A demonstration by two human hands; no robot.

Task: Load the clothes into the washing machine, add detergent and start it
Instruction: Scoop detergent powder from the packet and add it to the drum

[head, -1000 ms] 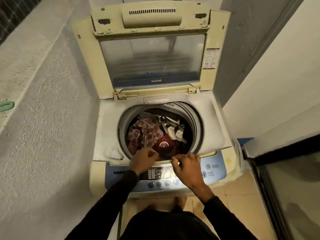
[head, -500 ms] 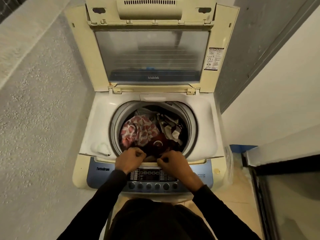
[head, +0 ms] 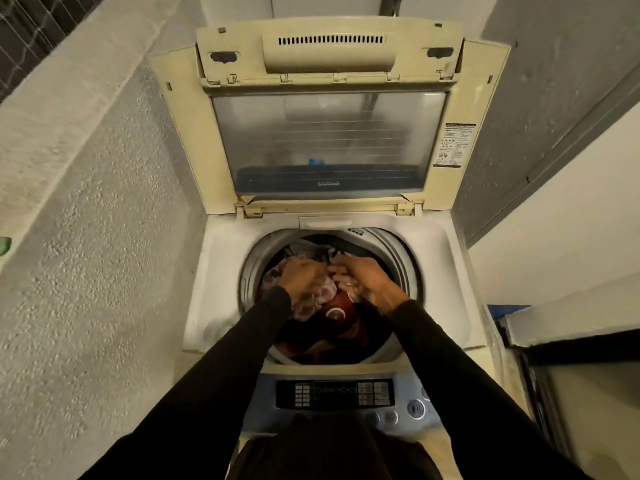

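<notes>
A cream top-loading washing machine stands in front of me with its glass lid raised upright. Clothes fill the drum: a red-and-white patterned cloth and, in front of it, a dark red garment with a white round mark. Both my hands are down in the drum, side by side. My left hand and my right hand have their fingers curled into the patterned cloth; the picture is blurred there. The blue control panel lies below my forearms. No detergent is in view.
A rough plastered wall runs close along the left, with a green object on its ledge. A white wall and a dark glass door close off the right. A blue item sits beside the machine.
Both hands have moved forward from the drum's front rim, near the control panel, into the drum and onto the clothes. My head has come closer over the machine.
</notes>
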